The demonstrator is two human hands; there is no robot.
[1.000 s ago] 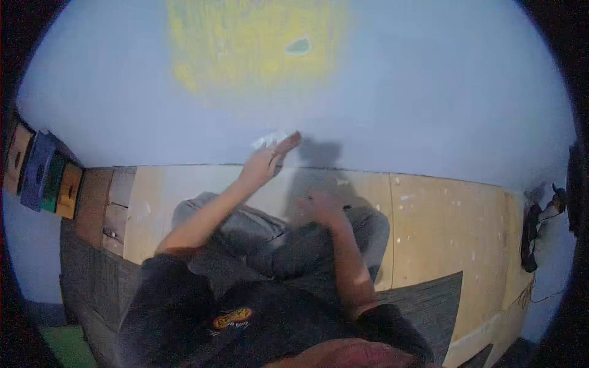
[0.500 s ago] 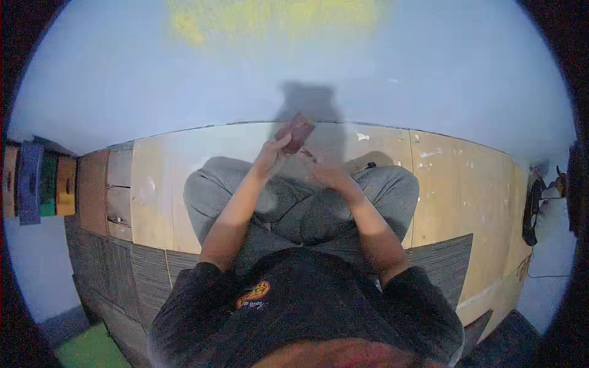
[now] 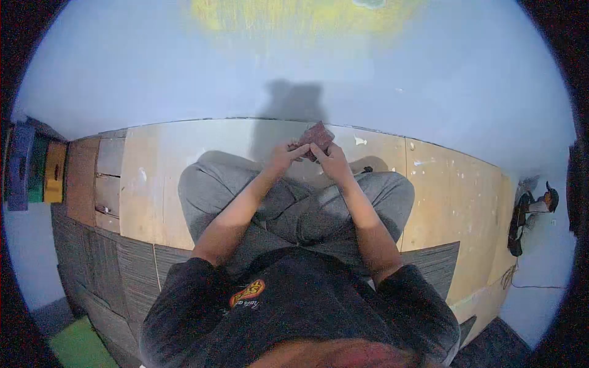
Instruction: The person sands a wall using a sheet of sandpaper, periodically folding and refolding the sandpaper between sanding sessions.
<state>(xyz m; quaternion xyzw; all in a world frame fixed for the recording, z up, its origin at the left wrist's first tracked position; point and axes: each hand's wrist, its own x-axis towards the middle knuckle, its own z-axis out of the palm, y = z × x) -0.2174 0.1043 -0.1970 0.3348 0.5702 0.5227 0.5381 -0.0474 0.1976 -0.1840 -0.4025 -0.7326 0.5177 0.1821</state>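
A small, flat, reddish-brown wallet-like object (image 3: 318, 134) is held up in front of my crossed legs, tilted. My right hand (image 3: 333, 162) grips its lower right side, with the thumb lying across the near face. On the lower left edge, the fingers of my left hand (image 3: 284, 156) are closed in a pinch, close against the same object. Its lower part is partly covered by my fingers, and any contents cannot be made out.
I sit cross-legged in grey trousers (image 3: 227, 193) on pale wooden boards (image 3: 438, 184). Ahead rises a light wall (image 3: 153, 80) with a yellow patch (image 3: 257, 15). Dark ridged panels (image 3: 429, 270) lie alongside. A dark item with a cable (image 3: 521, 221) is at far right.
My right hand has moved up from below and taken hold of the reddish-brown object. My left hand has shifted to its lower left edge. The view has turned slightly.
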